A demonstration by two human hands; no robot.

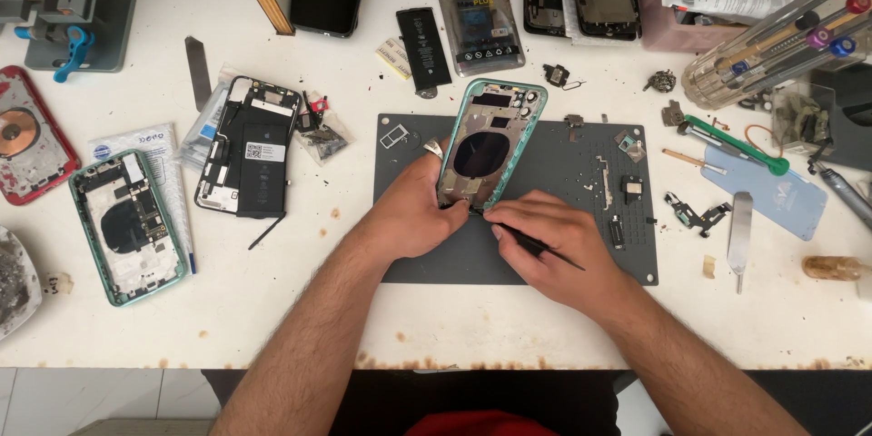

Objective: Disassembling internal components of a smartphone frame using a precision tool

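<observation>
left hand [413,213]: fingers wrapped round the lower left edge of the green frame [490,141], pinning it to the mat [581,245]

right hand [554,241]: fingers closed on a thin black tool [543,249], tip poking in at the frame's bottom edge, right beside the left fingers

frame: sits near the middle of the table [509,327], on the mat's upper left part, top end tilted away and hanging just over the mat's far edge

progress: looks pretty far into stripping it, I'd say. The shell is mostly bare, just the dark round patch in the middle and some bits up by the camera corner. Work is now at the bottom end; can't tell what's still stuck in there under the fingers

on the mat: small loose parts [622,186] spread over its right half, so plenty is already out

left side of the table: a second green shell [127,225] with its guts in, near the left edge, and a black opened phone [247,147] between it and the mat

far edge: a loose battery [423,45] and a bagged one [480,23] just beside it

right side: a holder of screwdrivers [772,36] at the far right corner, a blue back panel [772,195] and a metal spudger [739,236] nearer the front
</observation>
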